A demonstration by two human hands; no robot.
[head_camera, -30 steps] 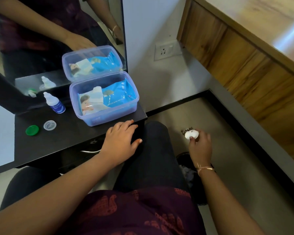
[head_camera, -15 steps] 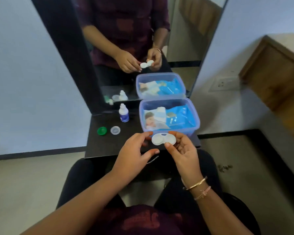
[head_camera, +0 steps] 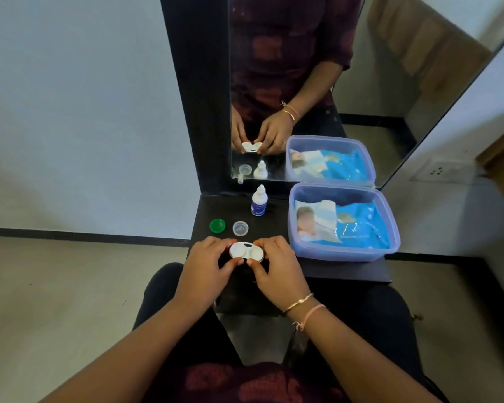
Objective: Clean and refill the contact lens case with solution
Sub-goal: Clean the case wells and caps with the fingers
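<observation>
Hands meet on the white contact lens case (head_camera: 246, 251). The left hand (head_camera: 204, 266) pinches its left well between thumb and curled fingers, and the right hand (head_camera: 277, 269) pinches the right well the same way. The case lies level, its two round wells facing up, over the near edge of the black shelf (head_camera: 346, 271); whether it touches the shelf cannot be told. Two bracelets (head_camera: 298, 302) circle the right wrist.

Just beyond the case lie a clear cap (head_camera: 240, 228) and, left of that, a green cap (head_camera: 217, 225), both apart from it. Farther beyond the case stands the small solution bottle (head_camera: 258, 202), upright. Right of the case, near the right hand, sits an open blue plastic tub (head_camera: 344, 255) holding a blue wipes packet (head_camera: 361, 228). Behind everything, a mirror (head_camera: 390, 68) reflects the case, both hands, the bottle and the tub.
</observation>
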